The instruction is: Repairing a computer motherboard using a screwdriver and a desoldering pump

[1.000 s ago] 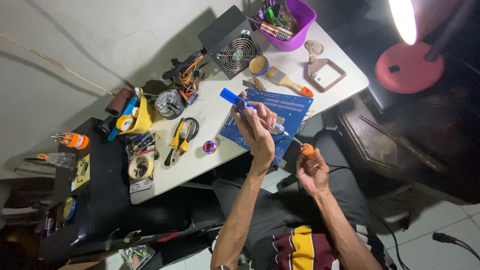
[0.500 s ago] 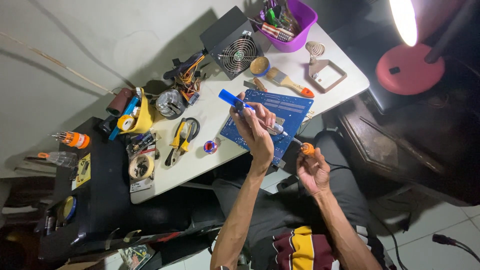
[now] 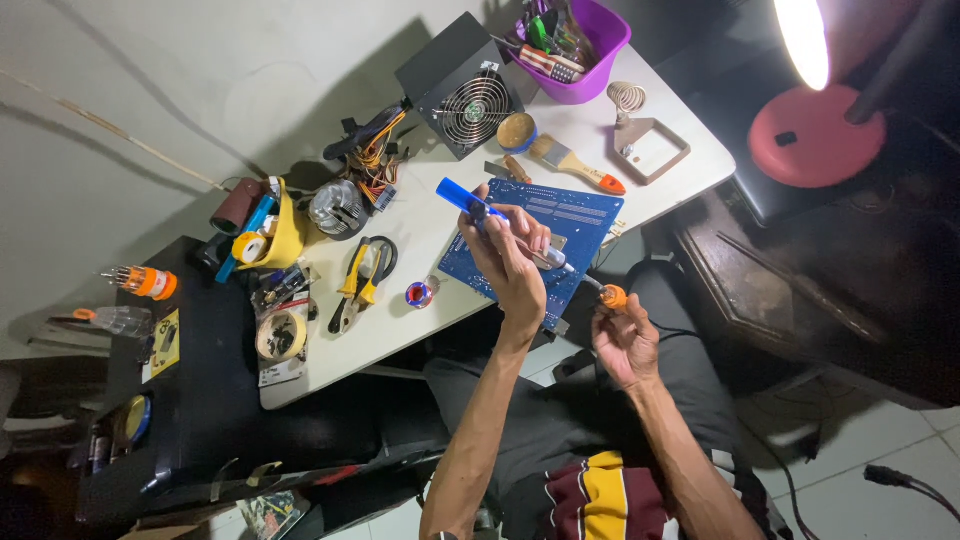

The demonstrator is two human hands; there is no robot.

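Spanning most of the view, one white table (image 3: 400, 330) runs slantwise, its near long edge facing the seated person and its far corner reaching toward one pink lamp base (image 3: 815, 135). Bare tabletop shows only along the near edge below the pliers (image 3: 362, 280). One power supply box (image 3: 462, 85) with a round fan grille and one purple tub (image 3: 590, 45) of tools crowd the far edge. One blue circuit board (image 3: 560, 225) lies near the table's near edge, its lower corner overhanging. The left hand (image 3: 510, 260) is closed around a blue-ended tool (image 3: 470, 205) above the board. The right hand (image 3: 625, 335), off the table's edge, grips one orange-handled soldering iron (image 3: 608, 295), tip toward the board.
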